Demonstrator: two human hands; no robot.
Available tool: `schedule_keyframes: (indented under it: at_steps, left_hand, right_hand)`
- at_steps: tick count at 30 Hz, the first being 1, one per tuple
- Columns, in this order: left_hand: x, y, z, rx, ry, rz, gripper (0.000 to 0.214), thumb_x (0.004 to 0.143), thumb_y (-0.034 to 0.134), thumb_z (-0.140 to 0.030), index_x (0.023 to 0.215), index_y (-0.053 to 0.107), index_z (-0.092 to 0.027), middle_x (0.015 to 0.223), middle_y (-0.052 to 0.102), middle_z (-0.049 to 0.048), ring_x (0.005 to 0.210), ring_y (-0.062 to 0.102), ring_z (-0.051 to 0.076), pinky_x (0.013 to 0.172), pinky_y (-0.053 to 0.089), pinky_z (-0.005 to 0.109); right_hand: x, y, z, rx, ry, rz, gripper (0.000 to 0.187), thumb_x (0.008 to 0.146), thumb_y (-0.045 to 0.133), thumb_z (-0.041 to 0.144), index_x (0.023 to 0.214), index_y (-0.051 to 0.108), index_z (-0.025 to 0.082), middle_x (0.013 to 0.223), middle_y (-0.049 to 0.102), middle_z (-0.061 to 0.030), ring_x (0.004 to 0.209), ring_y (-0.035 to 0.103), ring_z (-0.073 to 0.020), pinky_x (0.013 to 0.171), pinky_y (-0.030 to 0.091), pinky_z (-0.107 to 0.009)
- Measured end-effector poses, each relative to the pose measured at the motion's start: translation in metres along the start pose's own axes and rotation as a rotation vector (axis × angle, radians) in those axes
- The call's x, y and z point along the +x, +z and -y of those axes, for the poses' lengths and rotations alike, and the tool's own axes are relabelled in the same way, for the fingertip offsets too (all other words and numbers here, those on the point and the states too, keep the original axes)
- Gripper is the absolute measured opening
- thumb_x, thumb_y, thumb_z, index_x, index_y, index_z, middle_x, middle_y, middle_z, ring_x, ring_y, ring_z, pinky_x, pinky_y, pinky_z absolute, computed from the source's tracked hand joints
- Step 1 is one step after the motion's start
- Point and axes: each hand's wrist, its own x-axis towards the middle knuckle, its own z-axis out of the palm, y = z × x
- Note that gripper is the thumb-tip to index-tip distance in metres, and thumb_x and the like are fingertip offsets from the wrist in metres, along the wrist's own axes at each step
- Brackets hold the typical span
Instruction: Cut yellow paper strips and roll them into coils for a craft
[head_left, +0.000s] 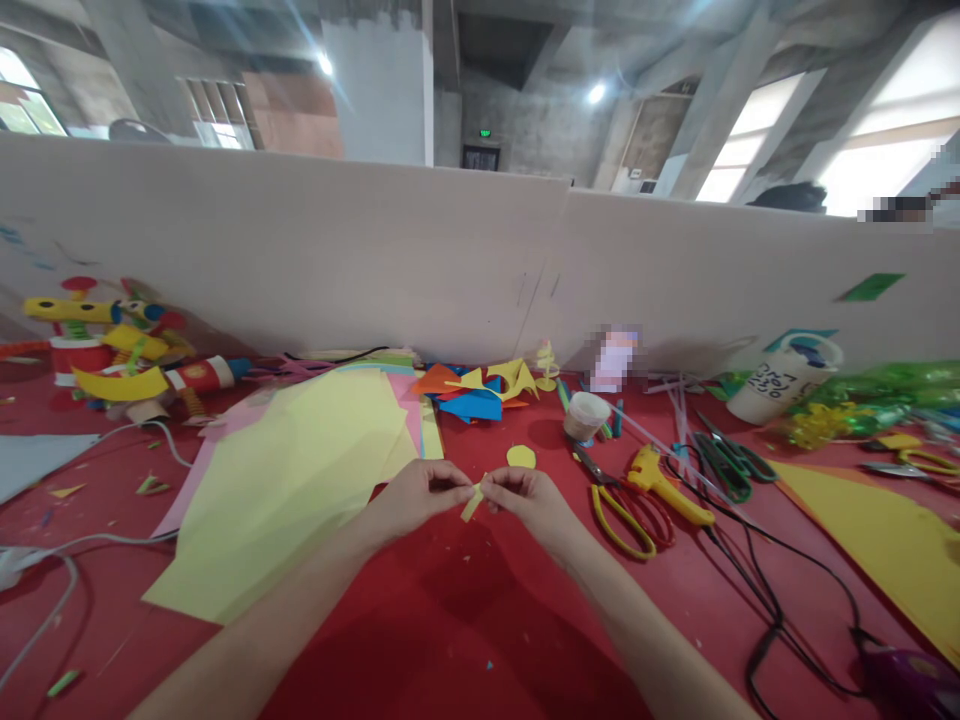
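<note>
At the centre of the frame, the left hand and right hand meet fingertip to fingertip. Both are pinched shut on a small yellow paper strip, a narrow, flat sliver that slants down between them just above the red table covering.

Just above the right hand lies a flat yellow paper circle. Left of the hands, large pale yellow sheets spread out, smooth and angular at the edges. To the right lie yellow-handled scissors, and beside them a yellow glue gun with a thin black cable trailing to the lower right.

Further up stand a small white cup and a heap of pointed blue, orange and yellow paper scraps. Behind them runs a plain pale partition.
</note>
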Motion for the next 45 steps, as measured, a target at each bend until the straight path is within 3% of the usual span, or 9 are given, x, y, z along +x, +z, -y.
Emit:
schedule_keyframes:
  at_steps: [4,9,13,18,25,34,40,45]
  left_hand:
    - [0.001,0.003,0.004,-0.151,-0.094,-0.022,0.016,0.069,0.06,-0.028,0.065,0.067,-0.015,0.061,0.062,0.001,0.06,0.053,0.012,0.062,0.041,0.024]
    - [0.002,0.006,0.006,-0.386,-0.203,-0.104,0.014,0.064,0.063,-0.027,0.057,0.065,-0.014,0.056,0.058,-0.0007,0.054,0.049,0.009,0.057,0.04,0.022]
    - [0.002,0.007,0.006,-0.494,-0.217,-0.106,0.013,0.061,0.066,-0.026,0.057,0.067,-0.014,0.056,0.059,-0.0005,0.055,0.05,0.009,0.059,0.041,0.021]
    - [0.001,0.008,0.005,-0.489,-0.232,-0.131,0.014,0.059,0.07,-0.027,0.059,0.068,-0.013,0.057,0.06,-0.0004,0.054,0.049,0.008,0.057,0.04,0.021]
    - [-0.001,0.014,0.001,-0.46,-0.185,-0.214,0.014,0.059,0.07,-0.028,0.061,0.068,-0.014,0.06,0.062,0.0003,0.058,0.051,0.01,0.061,0.04,0.023]
    - [-0.001,0.019,0.005,-0.428,-0.089,-0.208,0.011,0.063,0.067,-0.025,0.063,0.069,-0.015,0.064,0.064,0.0021,0.064,0.054,0.013,0.065,0.041,0.024]
    - [-0.001,0.014,0.003,-0.219,0.055,-0.179,0.017,0.068,0.063,-0.03,0.067,0.069,-0.014,0.066,0.06,0.0024,0.065,0.053,0.014,0.063,0.041,0.025]
    - [0.0,0.007,0.0,0.042,0.208,-0.114,0.016,0.076,0.054,-0.027,0.072,0.066,-0.017,0.075,0.059,0.0028,0.071,0.054,0.014,0.068,0.042,0.025]
  right_hand:
    - [-0.001,0.001,-0.001,-0.077,-0.061,-0.001,0.019,0.069,0.062,0.036,0.071,0.065,0.017,0.061,0.061,0.0,0.057,0.053,-0.012,0.058,0.042,-0.025]
    - [-0.01,0.006,0.005,-0.341,-0.392,-0.024,0.022,0.071,0.06,0.023,0.094,0.06,0.022,0.093,0.057,-0.0045,0.082,0.055,-0.0165,0.075,0.045,-0.031]
    - [-0.014,0.008,0.004,-0.588,-0.578,-0.094,0.016,0.074,0.059,0.017,0.087,0.063,0.025,0.089,0.051,-0.0042,0.082,0.053,-0.0174,0.074,0.045,-0.031]
    - [-0.015,0.009,0.0,-0.642,-0.672,-0.149,0.011,0.078,0.055,0.018,0.082,0.064,0.024,0.084,0.054,-0.0043,0.077,0.054,-0.0166,0.068,0.046,-0.029]
    - [-0.016,0.013,0.008,-0.533,-0.606,-0.154,0.012,0.074,0.053,0.011,0.078,0.058,0.021,0.078,0.054,-0.0026,0.074,0.053,-0.0161,0.067,0.044,-0.029]
    - [-0.016,0.012,0.005,-0.422,-0.55,-0.13,0.006,0.076,0.052,0.014,0.074,0.053,0.02,0.075,0.054,-0.0018,0.071,0.052,-0.0148,0.065,0.044,-0.027]
    - [-0.01,0.014,-0.003,-0.179,-0.39,-0.174,0.007,0.074,0.058,0.023,0.076,0.053,0.02,0.073,0.053,0.0002,0.068,0.052,-0.0131,0.064,0.044,-0.025]
    - [-0.003,0.009,-0.002,-0.028,-0.223,-0.085,0.016,0.067,0.066,0.03,0.07,0.056,0.018,0.064,0.052,0.0022,0.061,0.049,-0.0117,0.058,0.041,-0.024]
